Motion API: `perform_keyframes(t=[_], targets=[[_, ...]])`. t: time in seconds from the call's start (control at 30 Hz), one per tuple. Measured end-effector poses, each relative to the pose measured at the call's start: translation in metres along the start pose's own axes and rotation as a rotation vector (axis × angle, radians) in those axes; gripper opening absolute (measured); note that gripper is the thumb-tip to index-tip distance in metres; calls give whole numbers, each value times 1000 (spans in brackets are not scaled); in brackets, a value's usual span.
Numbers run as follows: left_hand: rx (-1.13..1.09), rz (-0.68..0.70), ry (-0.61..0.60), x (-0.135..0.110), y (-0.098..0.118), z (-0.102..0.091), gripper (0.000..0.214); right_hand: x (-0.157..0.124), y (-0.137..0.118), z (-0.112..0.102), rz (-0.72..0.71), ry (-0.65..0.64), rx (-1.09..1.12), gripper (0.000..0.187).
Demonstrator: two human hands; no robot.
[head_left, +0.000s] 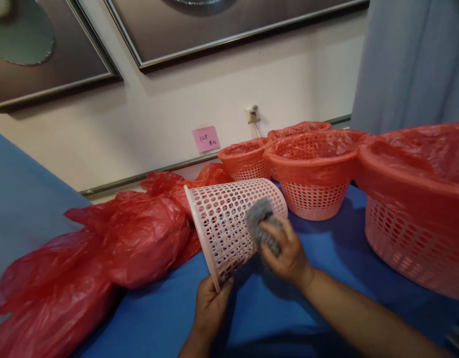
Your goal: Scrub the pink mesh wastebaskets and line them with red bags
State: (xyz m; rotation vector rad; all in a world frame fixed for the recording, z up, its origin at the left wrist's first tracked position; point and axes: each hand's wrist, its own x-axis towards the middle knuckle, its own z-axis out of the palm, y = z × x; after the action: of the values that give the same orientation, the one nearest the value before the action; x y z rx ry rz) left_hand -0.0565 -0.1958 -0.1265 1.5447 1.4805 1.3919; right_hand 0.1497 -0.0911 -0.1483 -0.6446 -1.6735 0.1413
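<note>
A pink perforated plastic basket (225, 219) lies on its side on the blue table (158, 318), its open rim facing left. My left hand (210, 306) grips the lower edge of that rim. My right hand (285, 253) is closed on a grey cloth (259, 219) and presses it against the basket's outer wall near its base. The cloth is slightly blurred.
Crumpled red plastic bags (113, 248) are heaped on the left. Behind and to the right stand several pink baskets lined with red bags (315, 169), the nearest large one (419, 209) at the right edge. A pink note (206, 138) and a wall socket (252, 114) are on the wall.
</note>
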Motion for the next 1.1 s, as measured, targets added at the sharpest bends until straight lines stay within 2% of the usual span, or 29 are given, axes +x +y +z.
perform_keyframes(t=[0.07,0.1,0.17,0.2,0.23,0.3,0.43,0.47,0.5,0.57,0.7,0.77,0.83,0.9,0.93,1.0,1.1], targets=[[37,9,20,-2,-12,-1,36,8,23,-1,292,129,-60,43],[64,28,27,-2,-18,-1,35,11,33,-1,394,169,-66,42],[131,82,25,-3,-25,1,33,15,45,-1,492,199,-52,42],[169,112,15,-2,-26,2,33,15,45,-1,483,189,-40,42],[204,141,7,-2,-27,4,33,13,41,-1,435,164,-27,43],[251,186,-12,-1,-26,8,35,5,22,0,243,68,8,47],[242,208,-72,-2,-24,11,35,-13,-25,4,-338,-145,152,54],[241,209,-89,-3,-24,10,34,-16,-31,5,-421,-164,176,53],[246,212,-98,-4,-25,9,33,-17,-33,6,-440,-165,185,52],[269,221,-89,-5,-28,8,34,-15,-26,6,-281,-122,150,52],[309,209,-41,-4,-34,5,36,0,19,7,318,93,44,45],[320,205,-42,-3,-36,5,36,6,44,7,549,171,62,46],[322,208,-49,-3,-37,5,36,9,62,7,687,200,105,51],[316,206,-55,-2,-38,5,36,10,67,6,732,209,132,52],[313,200,-54,-2,-38,4,36,9,64,5,701,204,130,50],[309,185,-45,-1,-37,5,35,6,48,2,519,143,108,47],[298,164,-63,0,-34,7,34,-2,10,-1,67,-44,106,49]])
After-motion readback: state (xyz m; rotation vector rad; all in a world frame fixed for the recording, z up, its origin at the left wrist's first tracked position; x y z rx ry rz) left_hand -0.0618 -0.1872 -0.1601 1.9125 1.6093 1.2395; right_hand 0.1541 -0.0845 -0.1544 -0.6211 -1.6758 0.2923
